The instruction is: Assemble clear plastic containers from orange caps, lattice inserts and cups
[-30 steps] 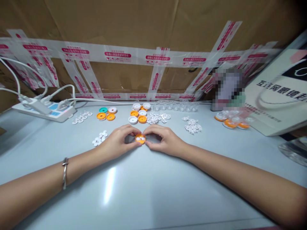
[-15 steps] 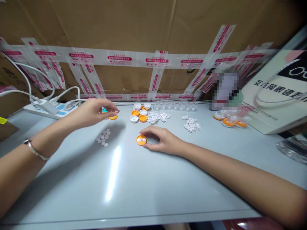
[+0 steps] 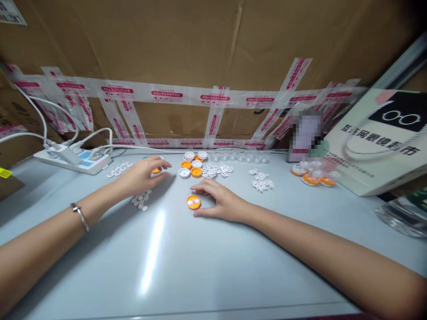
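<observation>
An orange round cup (image 3: 193, 206) with small white pieces inside lies on the table. Beside it my right hand (image 3: 218, 200) is open, thumb and fingers apart around its right side. My left hand (image 3: 148, 172) hovers farther back on the left, fingers apart and nothing visible in them. Under it, an orange cap (image 3: 156, 170) is partly covered. White discs (image 3: 142, 201) lie just in front of the left hand. To the right of that hand stands a group of white and orange cups (image 3: 196, 172), next to a heap of white openwork pieces (image 3: 213, 170).
Clear plastic cups (image 3: 240, 156) line the back. A second white heap (image 3: 262, 181) lies right of centre. Orange-based pieces with clear tops (image 3: 311, 178) stand near a paper bag (image 3: 376, 146). A power strip (image 3: 86, 165) with cables sits at the back left, before a taped cardboard box (image 3: 187, 120).
My left hand has opened its fingers and come lower and slightly right. My right hand has loosened from the orange cup, which stays on the table. The camera view has tilted.
</observation>
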{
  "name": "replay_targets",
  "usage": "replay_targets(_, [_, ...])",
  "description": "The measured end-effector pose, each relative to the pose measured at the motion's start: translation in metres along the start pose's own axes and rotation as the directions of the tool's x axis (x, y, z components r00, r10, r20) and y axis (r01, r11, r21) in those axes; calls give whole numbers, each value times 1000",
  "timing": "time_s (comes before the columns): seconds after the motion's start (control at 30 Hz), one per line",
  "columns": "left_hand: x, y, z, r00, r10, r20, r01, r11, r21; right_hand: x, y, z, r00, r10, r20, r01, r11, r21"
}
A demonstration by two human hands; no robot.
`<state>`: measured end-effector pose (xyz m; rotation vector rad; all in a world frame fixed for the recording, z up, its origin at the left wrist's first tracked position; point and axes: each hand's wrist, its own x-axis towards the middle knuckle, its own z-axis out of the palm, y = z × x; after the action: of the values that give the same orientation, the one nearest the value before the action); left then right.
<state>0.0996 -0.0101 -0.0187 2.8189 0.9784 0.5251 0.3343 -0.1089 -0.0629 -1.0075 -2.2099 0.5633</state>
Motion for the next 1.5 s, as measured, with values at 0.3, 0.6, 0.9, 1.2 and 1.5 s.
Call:
replay_targets(0.3, [5, 15, 29, 986, 164, -9, -163, 985, 54, 0, -1, 1, 1000, 1, -11, -1, 1000, 31])
replay_targets(0.6, [6, 18, 26, 987, 149, -53, -149, 989, 5, 0, -4, -1, 998, 42, -37, -38, 992, 123])
replay_targets(0.9, [8, 21, 27, 993, 115, 27, -112, 990, -87, 3, 2, -2, 953, 300, 35, -262, 765, 588])
replay_targets(1.2, [-2, 28, 18, 997, 8, 83, 18, 949, -315, 4, -4, 2, 819, 572, 55, -419, 529, 738])
replay_targets(1.5, [-7, 45, 30, 945, -170, 279, 325, 385, -864, 4, -12, 3, 789, 609, 86, -449, 474, 757])
